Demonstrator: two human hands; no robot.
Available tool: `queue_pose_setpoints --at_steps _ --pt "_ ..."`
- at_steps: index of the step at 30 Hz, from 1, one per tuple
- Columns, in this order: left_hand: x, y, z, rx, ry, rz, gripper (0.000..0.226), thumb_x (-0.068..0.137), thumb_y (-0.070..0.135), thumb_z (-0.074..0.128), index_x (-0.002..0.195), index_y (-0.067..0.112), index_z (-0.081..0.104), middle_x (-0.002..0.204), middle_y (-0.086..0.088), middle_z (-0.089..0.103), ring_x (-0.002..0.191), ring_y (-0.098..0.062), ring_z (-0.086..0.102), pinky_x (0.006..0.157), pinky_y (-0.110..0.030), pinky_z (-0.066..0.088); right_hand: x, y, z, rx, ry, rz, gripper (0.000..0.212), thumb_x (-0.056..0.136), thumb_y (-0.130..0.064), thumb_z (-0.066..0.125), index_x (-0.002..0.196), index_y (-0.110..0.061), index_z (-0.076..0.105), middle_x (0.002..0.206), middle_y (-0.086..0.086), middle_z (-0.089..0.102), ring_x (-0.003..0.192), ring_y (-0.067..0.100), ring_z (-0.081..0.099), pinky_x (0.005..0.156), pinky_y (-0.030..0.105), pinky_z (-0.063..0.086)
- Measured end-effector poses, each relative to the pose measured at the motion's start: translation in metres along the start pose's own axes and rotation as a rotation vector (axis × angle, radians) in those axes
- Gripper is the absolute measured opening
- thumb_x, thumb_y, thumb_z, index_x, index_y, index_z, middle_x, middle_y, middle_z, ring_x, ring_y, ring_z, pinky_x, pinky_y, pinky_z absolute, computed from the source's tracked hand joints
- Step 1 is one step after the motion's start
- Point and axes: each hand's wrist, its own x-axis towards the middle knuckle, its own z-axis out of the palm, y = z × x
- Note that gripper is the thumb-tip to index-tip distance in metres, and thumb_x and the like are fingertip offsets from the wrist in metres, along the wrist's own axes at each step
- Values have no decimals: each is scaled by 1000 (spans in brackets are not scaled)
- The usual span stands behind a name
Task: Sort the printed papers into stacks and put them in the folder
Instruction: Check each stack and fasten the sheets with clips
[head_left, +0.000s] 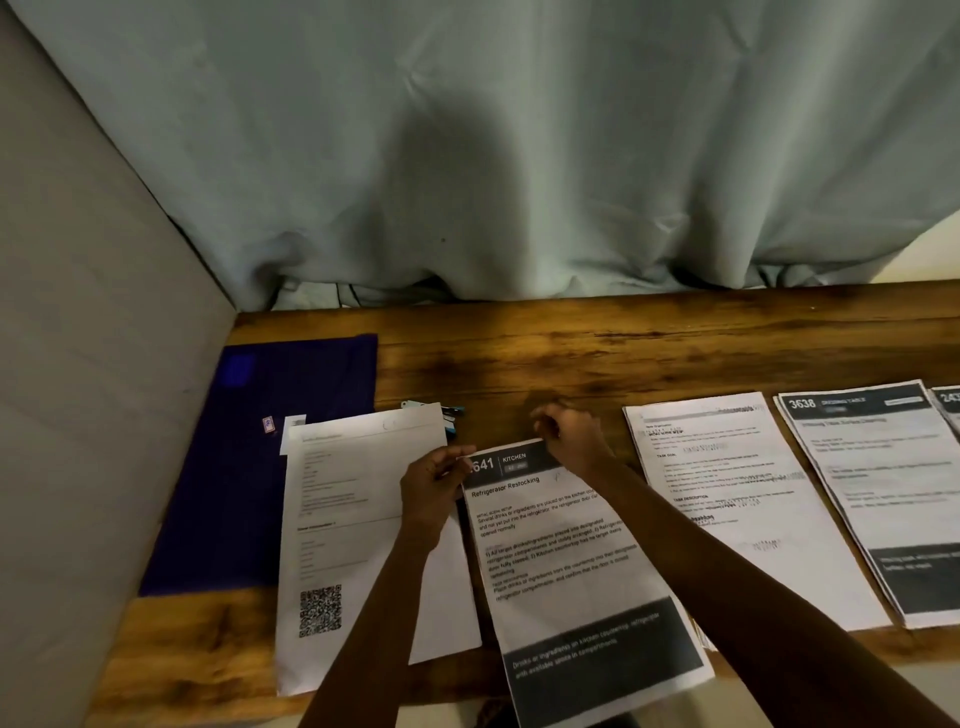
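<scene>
Dim, warm light; a soft shadow on the curtain; wide-angle bending and blur toward the edges

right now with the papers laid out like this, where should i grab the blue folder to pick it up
I'd take the blue folder by its far right corner, coming from the right over the bare table. It lies flat with its left edge close along the wall, and the QR-code sheet overlaps its near right part.

Makeshift home desk: printed papers on a wooden table, pale curtain behind (plain wall left)
</scene>
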Motion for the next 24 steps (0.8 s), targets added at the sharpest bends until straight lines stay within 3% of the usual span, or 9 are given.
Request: queue_pose_setpoints --at_steps 4,6,10,17,20,24 --pt "1 -1 0 10 27 -26 13 90 10 62 96 20 67 103 -6 70 94 -20 68 70 -23 58 20 -37 5 189 -53 -15 39 90 -14 61 128 -14 53 126 5 58 117 18 56 97 25 46" --pt "1 -2 1 27 41 -24 13 90 9 62 96 20 67 102 -5 70 93 -19 68 67 -20 57 30 -57 11 202 -121 -27 47 87 -16 66 131 -16 50 128 6 56 117 19 56 94 27 48" --pt "1 -2 2 -20 46 -53 13 90 8 62 97 18 68 98 -4 71 89 -18 69 66 -20 57 51 -78 27 92 -211 -92 63 78 -17 74 135 -16 47 135 8 49 124 24 46 95 29 40" --pt "1 -5 0 -67 30 -76 14 90 6 62 99 13 68 99 -8 71 89 -20 69 67 -22 57 61 -84 36 -74 -238 -253 42 85 -23 68 124 -9 57 119 13 58 109 27 54 89 33 45" --pt "0 -5 0 -62 34 -79 15 90 7 61 101 13 68 101 -8 71 92 -21 69 69 -24 58 60 -74 29 -190 -165 -237 38 86 -18 63 123 -11 56 120 12 57 114 28 52 94 37 44" --pt "0 -4 1 -50 39 -86 14 91 8 61 101 15 68 101 -6 70 93 -19 68 72 -26 59 58 -59 19 -471 -102 -101 51 88 -20 61 136 -17 43 139 13 43 133 33 32 110 45 28"
